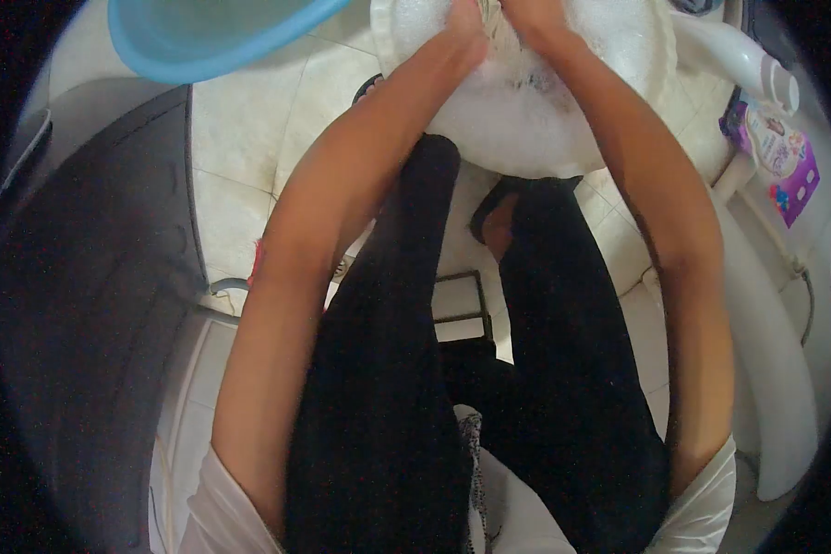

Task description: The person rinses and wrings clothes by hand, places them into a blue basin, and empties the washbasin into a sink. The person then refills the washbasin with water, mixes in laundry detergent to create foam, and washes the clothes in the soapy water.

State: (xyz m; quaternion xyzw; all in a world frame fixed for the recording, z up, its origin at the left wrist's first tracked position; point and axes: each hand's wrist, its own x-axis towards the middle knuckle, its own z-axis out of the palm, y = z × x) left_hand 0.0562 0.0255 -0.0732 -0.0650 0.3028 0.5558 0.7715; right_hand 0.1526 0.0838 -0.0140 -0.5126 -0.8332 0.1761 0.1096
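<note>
Both arms reach forward over a white basin [549, 171] filled with foamy suds. At the top edge of the view, my left hand [468, 28] is partly cut off, above the foam. Close beside it on the right is my right hand [534, 20], also cut off by the edge. Between the two hands hangs a pale, wet-looking bunch of material [500, 37], which both appear to grip; what it is cannot be made out. The fingertips are mostly out of view.
A blue basin [222, 69] stands at the upper left. White pipe or bottle shapes [734, 57] and a purple packet [780, 157] are at the upper right. A dark panel [102, 305] fills the left side. Tiled floor [235, 138] shows between.
</note>
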